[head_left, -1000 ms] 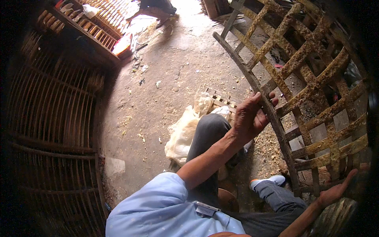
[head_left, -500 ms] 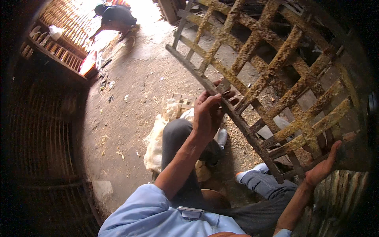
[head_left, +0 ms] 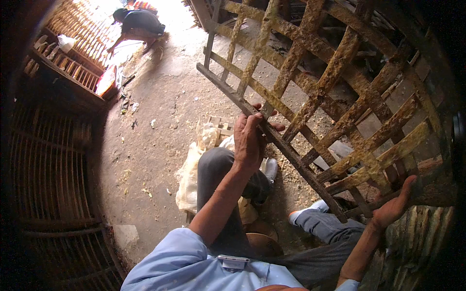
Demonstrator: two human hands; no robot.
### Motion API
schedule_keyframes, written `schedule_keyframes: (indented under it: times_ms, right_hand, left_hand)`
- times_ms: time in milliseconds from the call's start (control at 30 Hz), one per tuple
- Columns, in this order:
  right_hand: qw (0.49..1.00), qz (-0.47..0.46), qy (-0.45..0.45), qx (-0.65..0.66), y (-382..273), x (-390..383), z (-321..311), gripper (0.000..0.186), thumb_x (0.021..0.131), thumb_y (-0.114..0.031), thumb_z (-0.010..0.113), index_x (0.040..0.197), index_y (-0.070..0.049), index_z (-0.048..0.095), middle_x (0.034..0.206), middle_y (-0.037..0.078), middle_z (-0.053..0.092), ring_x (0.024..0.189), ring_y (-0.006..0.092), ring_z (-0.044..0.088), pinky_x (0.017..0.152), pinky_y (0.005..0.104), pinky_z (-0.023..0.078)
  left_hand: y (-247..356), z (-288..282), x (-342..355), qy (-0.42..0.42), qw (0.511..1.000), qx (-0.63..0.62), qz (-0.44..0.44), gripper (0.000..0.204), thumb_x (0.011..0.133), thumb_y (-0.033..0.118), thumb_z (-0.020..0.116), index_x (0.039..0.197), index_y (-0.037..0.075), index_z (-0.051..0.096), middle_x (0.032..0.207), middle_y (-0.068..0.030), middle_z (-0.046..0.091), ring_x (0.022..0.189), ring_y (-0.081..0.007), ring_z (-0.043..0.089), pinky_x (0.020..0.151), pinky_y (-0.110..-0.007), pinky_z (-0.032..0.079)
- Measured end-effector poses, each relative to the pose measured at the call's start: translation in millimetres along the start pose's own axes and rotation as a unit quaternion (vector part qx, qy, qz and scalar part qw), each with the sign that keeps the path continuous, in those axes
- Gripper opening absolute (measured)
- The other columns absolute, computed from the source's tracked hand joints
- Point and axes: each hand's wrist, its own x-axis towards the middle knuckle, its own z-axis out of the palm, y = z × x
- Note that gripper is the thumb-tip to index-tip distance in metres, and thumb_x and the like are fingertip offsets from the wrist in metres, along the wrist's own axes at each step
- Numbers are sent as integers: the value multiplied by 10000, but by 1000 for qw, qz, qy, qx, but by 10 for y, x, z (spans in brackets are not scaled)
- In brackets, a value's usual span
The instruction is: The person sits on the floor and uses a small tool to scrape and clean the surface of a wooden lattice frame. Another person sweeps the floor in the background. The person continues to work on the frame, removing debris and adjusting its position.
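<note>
The left hand (head_left: pixel 248 140) grips the lattice's (head_left: pixel 340 92) dark edge bar. The right hand (head_left: pixel 395 206) lies open under its lower corner. A white bag (head_left: pixel 191 169) sits on the floor (head_left: pixel 155 106).

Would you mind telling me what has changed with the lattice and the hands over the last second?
The lattice has swung left and nearer across the view. The left hand still grips its lower rail, and the right hand still props the bottom corner, palm open. The person stays seated.

The left hand (head_left: pixel 250 140) was raised ahead of the chest, its arm nearly straight, fingers curled shut in a grip. The right hand (head_left: pixel 394 206) was lower and out to the side, palm open, fingers extended upward.
</note>
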Motion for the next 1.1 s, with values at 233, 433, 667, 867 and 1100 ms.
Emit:
schedule_keyframes:
  times_ms: [233, 433, 667, 867, 1100]
  right_hand:
    - [995, 80, 35, 45, 28, -29, -28, 557, 1042, -376, 393, 1483, -36, 363, 1579, 182, 234, 1453, 304, 238, 1200, 475, 180]
    - [982, 122, 67, 126, 203, -76, -180, 547, 1042, -360, 402, 1479, -34, 362, 1545, 183, 284, 1398, 300, 301, 1166, 470, 233]
    - [962, 157, 82, 208, 362, -121, -264, 535, 1041, -341, 413, 1475, -33, 361, 1505, 185, 343, 1333, 294, 374, 1126, 465, 296]
    - [934, 189, 86, 290, 481, -147, -310, 526, 1040, -325, 422, 1472, -31, 360, 1470, 186, 393, 1278, 290, 437, 1092, 461, 350]
    - [812, 231, -4, 536, 703, -173, -525, 515, 1039, -307, 432, 1468, -29, 360, 1430, 187, 452, 1213, 284, 511, 1052, 456, 412]
  left_hand:
    - [58, -108, -8, 19, 997, 69, -23, 390, 954, 317, 552, 1099, -42, 508, 1007, -168, 625, 800, -260, 690, 654, -344, 598]
    - [72, -228, 101, 62, 996, 53, 30, 358, 973, 291, 508, 1155, -17, 487, 1045, -160, 600, 830, -276, 681, 631, -408, 610]
    - [141, -216, 57, 106, 994, 19, -15, 387, 1006, 352, 431, 1171, 5, 479, 940, -129, 650, 653, -186, 628, 525, -331, 596]
    - [118, -199, 90, 90, 992, 88, 7, 522, 1000, 482, 440, 1195, -1, 471, 894, -117, 637, 607, -231, 634, 488, -357, 591]
    - [74, -344, 89, 114, 992, 50, 9, 513, 989, 497, 436, 1189, 26, 465, 873, -124, 627, 611, -257, 651, 494, -379, 577]
